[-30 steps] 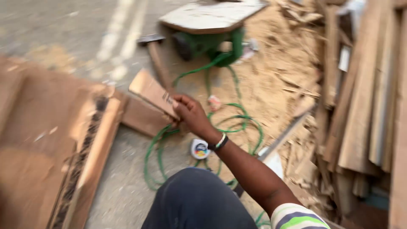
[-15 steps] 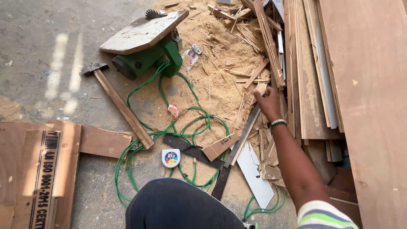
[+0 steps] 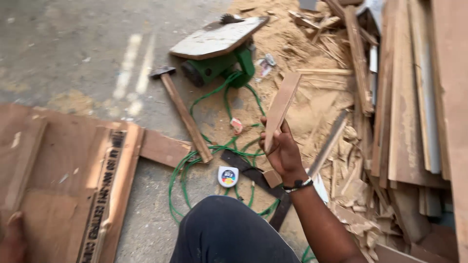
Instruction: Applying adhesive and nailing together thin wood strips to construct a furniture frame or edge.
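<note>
Right hand [image 3: 282, 153] up off the floor, and the fingers [image 3: 267, 141] are wrapped closed around the lower end of a narrow wooden offcut [image 3: 281, 108]. The thumb side is pressed against the face of the board, the knuckles toward the camera. From those fingers the piece runs up and slightly right, its long axis nearly upright with a lean away from the person, its top end over the sawdust pile [image 3: 312, 97]. It is a flat, thin strip of pale brown plywood, edges cut straight, top end square, one face catching the light.

The left hand [image 3: 10, 238] barely shows in the bottom left corner, resting at the edge of a large brown plywood sheet [image 3: 58, 170] on the floor; whether it grips anything I cannot tell. So the right hand is the one on the offcut, the left well apart from it.

Below the right hand, on the concrete floor [image 3: 73, 48], lie a dark metal square [image 3: 253, 175] and a small round tape measure [image 3: 227, 176], with a green cable [image 3: 195, 156] looping around them. A hammer [image 3: 183, 109] with a long wooden handle lies to the left, its head away from the person. Beyond it sits a green circular saw [image 3: 219, 53] with a board on top. Stacked planks [image 3: 409, 97] stand along the right.
</note>
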